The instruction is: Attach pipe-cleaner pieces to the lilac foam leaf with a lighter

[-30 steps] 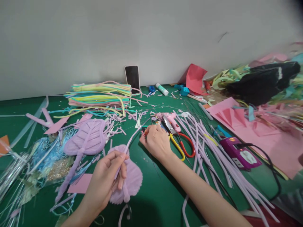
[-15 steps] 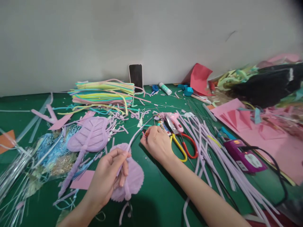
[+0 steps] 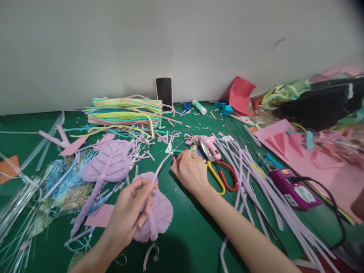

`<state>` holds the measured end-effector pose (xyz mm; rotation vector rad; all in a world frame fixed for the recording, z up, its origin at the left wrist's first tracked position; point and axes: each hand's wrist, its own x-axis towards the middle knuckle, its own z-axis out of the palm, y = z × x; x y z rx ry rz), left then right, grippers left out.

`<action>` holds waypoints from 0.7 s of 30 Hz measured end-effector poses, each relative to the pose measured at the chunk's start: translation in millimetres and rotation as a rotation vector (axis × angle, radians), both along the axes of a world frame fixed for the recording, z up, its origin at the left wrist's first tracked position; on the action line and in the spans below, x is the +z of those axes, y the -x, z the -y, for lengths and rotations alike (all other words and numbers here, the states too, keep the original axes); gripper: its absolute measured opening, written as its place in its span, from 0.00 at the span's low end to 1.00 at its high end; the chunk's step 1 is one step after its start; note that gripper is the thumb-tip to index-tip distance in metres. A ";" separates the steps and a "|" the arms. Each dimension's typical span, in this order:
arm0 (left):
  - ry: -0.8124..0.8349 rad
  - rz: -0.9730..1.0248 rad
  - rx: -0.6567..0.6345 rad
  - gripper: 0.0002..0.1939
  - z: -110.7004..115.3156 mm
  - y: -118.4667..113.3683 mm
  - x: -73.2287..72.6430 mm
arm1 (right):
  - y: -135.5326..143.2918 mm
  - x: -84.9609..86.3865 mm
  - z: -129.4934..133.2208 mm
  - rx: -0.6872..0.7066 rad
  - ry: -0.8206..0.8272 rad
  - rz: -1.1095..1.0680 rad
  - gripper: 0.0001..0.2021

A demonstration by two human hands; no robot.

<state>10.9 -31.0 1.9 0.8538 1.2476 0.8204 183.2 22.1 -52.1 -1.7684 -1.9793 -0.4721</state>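
Note:
My left hand (image 3: 133,206) is closed, pinching a lilac pipe cleaner (image 3: 160,167) between thumb and forefinger. Its curved free end points up and right towards my right hand. Below those fingers is a lilac scallop-edged fan shape (image 3: 162,214) made of fuzzy stems, partly covered by the hand. My right hand (image 3: 191,170) is curled closed by the tip of the pipe cleaner. Something with an orange-red part shows at its fingertips, but its kind is hidden. Scissors (image 3: 222,178) with yellow and red handles lie just right of this hand.
A finished-looking lilac leaf fan (image 3: 108,161) lies left. Behind it is a bundle of coloured pipe cleaners (image 3: 122,113); loose lilac stems (image 3: 264,197) spread right. A pink glue gun (image 3: 212,146), purple device (image 3: 294,188), phone (image 3: 164,93) and glue stick (image 3: 199,107) are around.
My right hand has shifted very slightly to the right. My left hand keeps its pinch on the pipe cleaner. A dark blurred shape now shows at the right edge.

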 end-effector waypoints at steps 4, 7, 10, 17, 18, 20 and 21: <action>0.014 0.002 0.002 0.17 -0.2 0.9 -1.7 | 2.2 1.3 2.8 0.032 0.002 -0.011 0.05; 0.020 -0.003 0.009 0.17 -1.0 1.2 -2.6 | 4.1 2.9 5.4 0.049 -0.013 -0.015 0.05; 0.020 -0.006 0.011 0.17 -1.8 0.8 -2.6 | 6.2 4.6 7.6 0.062 -0.035 -0.013 0.05; 0.015 -0.003 0.003 0.17 -2.5 0.9 -3.9 | 10.1 4.2 10.2 0.072 -0.038 -0.032 0.05; 0.014 0.000 0.002 0.16 -2.5 0.9 -4.2 | 10.4 3.8 10.5 0.075 -0.039 -0.035 0.05; 0.013 0.010 0.001 0.16 -2.5 0.6 -4.6 | 11.2 3.5 11.3 0.082 -0.039 -0.036 0.04; 0.013 0.015 0.001 0.16 -2.4 0.4 -4.6 | 11.7 3.5 11.8 0.085 -0.042 -0.036 0.04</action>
